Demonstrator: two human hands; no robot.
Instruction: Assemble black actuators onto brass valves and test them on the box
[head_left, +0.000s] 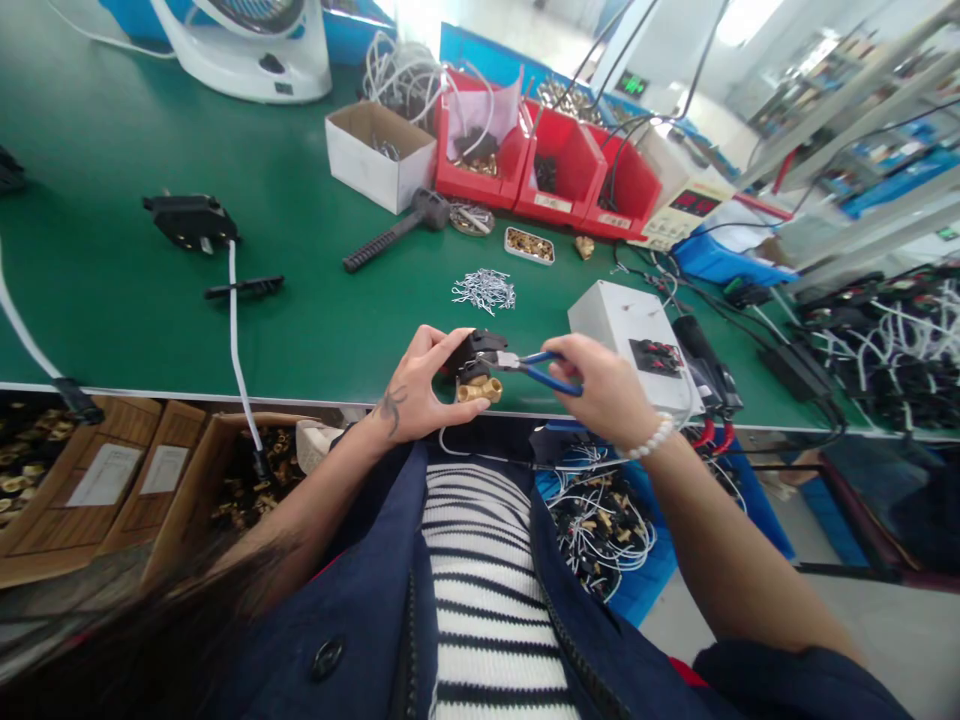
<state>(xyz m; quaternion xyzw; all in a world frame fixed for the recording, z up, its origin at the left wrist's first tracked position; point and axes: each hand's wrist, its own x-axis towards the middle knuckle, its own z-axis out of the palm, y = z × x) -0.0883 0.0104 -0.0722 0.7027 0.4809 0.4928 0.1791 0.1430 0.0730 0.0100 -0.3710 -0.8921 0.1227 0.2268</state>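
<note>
Two hands meet just over the near edge of the green worktop [150, 300]. The left hand [416, 395] has its grip clamped on a small black-capped brass fitting [477, 378], apparently steadying it so the blue-handled steel pliers [536, 368] can bite its side. The right hand [607, 392] has its grip closed round their handles. A white plastic box [626, 325] just beside that hand crowds it. A heap of small silver wire clips [484, 290] lies beyond, well apart.

A navy jacket [360, 600] with a round dark button [328, 658] is worn open over a black-and-white striped top [480, 580] at lower centre. A white bead bracelet [651, 440] is worn on the right wrist. A dark tattoo [390, 405] is seen by the left hand [416, 385].
</note>
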